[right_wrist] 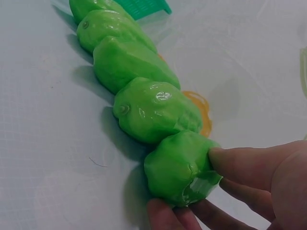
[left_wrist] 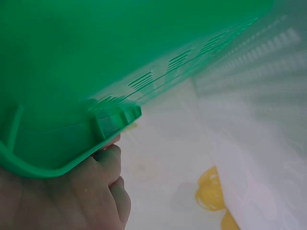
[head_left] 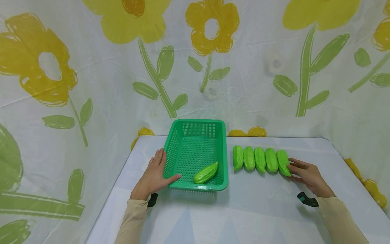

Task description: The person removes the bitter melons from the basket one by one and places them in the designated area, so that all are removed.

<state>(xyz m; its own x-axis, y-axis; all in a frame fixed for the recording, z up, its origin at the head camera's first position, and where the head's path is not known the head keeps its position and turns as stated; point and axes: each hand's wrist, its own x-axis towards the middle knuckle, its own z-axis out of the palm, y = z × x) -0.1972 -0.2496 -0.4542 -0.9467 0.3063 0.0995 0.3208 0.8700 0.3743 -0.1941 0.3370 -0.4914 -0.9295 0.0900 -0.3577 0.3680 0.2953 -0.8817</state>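
Observation:
My left hand [head_left: 154, 174] lies against the near left corner of a green plastic basket [head_left: 224, 152], fingers straight along its left side and thumb over the near rim. Inside the basket, one green toy bitter melon [head_left: 206, 173] sits aslant in the near right part. Several more bitter melons stand in a close row to the basket's right. My right hand [head_left: 309, 174] holds the rightmost bitter melon [right_wrist: 180, 167] of that row by its right side, with fingertips spread about it. Beside it is the neighbouring bitter melon [right_wrist: 156, 110].
A white table [head_left: 253, 210] carries everything. Behind it and along both sides hangs a white cloth [head_left: 250, 84] printed with yellow flowers. The leftmost melon [head_left: 238, 158] of the row lies a short gap from the basket's right wall.

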